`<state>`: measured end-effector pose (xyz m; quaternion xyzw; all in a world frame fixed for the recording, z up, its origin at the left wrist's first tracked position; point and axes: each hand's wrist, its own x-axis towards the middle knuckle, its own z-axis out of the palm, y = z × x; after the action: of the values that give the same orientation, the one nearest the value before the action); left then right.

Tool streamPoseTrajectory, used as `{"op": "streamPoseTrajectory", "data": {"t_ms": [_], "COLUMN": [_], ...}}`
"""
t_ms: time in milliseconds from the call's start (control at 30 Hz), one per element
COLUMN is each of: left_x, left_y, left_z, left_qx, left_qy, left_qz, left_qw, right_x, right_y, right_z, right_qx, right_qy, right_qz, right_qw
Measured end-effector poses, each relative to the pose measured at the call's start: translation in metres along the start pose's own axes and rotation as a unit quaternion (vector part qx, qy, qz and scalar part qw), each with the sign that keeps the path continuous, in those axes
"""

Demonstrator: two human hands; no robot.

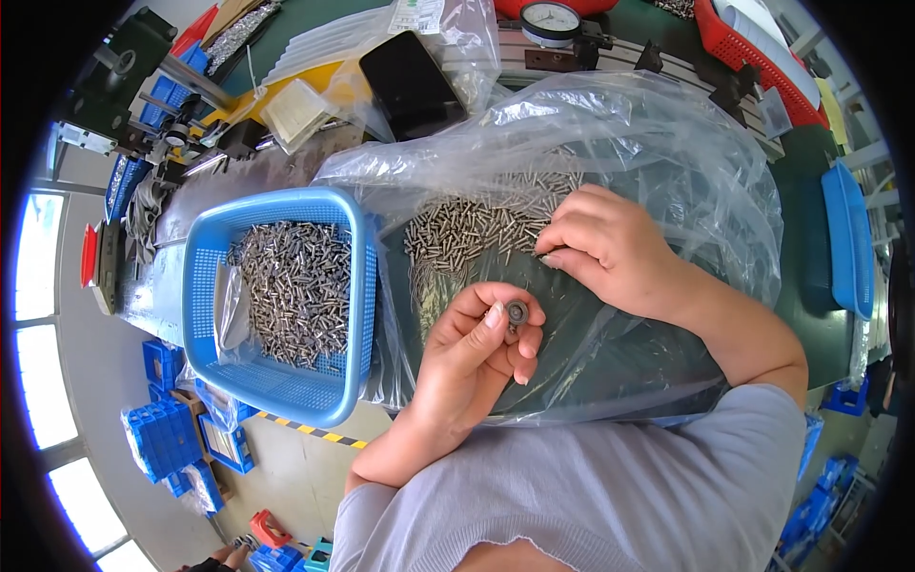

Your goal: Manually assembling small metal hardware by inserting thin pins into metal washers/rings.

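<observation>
Between the thumb and fingers of my left hand point(467, 353) is a small round metal part with a hole in its middle point(517, 313), held over the near side of the plastic sheet. My right hand point(610, 248) is closed in a pinch at the right edge of a pile of small metal pins point(457, 234). A small dark bit shows at its fingertips, too small to make out. The pins lie loose on clear plastic sheeting point(658, 143). Left of them, a blue plastic basket point(358, 315) holds many more short metal pins point(295, 286) and a clear bag point(232, 310).
A black phone point(412, 84) lies on plastic bags at the back. Behind the sheeting stands a round dial gauge point(550, 21) on a metal rail. Red basket point(762, 67) at the back right, blue tray point(846, 238) at the right edge. Metal fixtures point(176, 124) stand back left.
</observation>
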<state>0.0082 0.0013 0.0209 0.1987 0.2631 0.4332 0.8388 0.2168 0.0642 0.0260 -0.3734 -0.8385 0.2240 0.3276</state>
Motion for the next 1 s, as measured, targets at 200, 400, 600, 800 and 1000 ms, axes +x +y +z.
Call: {"op": "streamPoseTrajectory", "data": {"t_ms": [200, 400, 600, 800, 1000], "left_x": [-0.001, -0.001, -0.001, -0.002, -0.002], "left_y": [0.001, 0.001, 0.002, 0.000, 0.000], "left_z": [0.001, -0.001, 0.000, 0.001, -0.001], "left_qx": [0.003, 0.007, -0.016, 0.011, -0.025], "left_qy": [-0.002, -0.004, -0.013, 0.010, -0.004], "left_qz": [-0.007, -0.008, -0.016, -0.014, -0.018], "left_qw": [1.000, 1.000, 1.000, 1.000, 1.000], "right_x": [0.000, -0.001, 0.002, -0.002, -0.002], "right_y": [-0.005, -0.007, -0.018, -0.025, -0.028], "right_z": [0.002, 0.010, 0.000, -0.001, 0.000], "right_qx": [-0.082, -0.102, 0.008, 0.451, 0.353], "right_qy": [-0.029, -0.023, -0.012, -0.073, -0.092], "right_qz": [0.016, -0.024, -0.009, 0.155, 0.114], "right_qw": [0.996, 0.994, 1.000, 0.876, 0.924]}}
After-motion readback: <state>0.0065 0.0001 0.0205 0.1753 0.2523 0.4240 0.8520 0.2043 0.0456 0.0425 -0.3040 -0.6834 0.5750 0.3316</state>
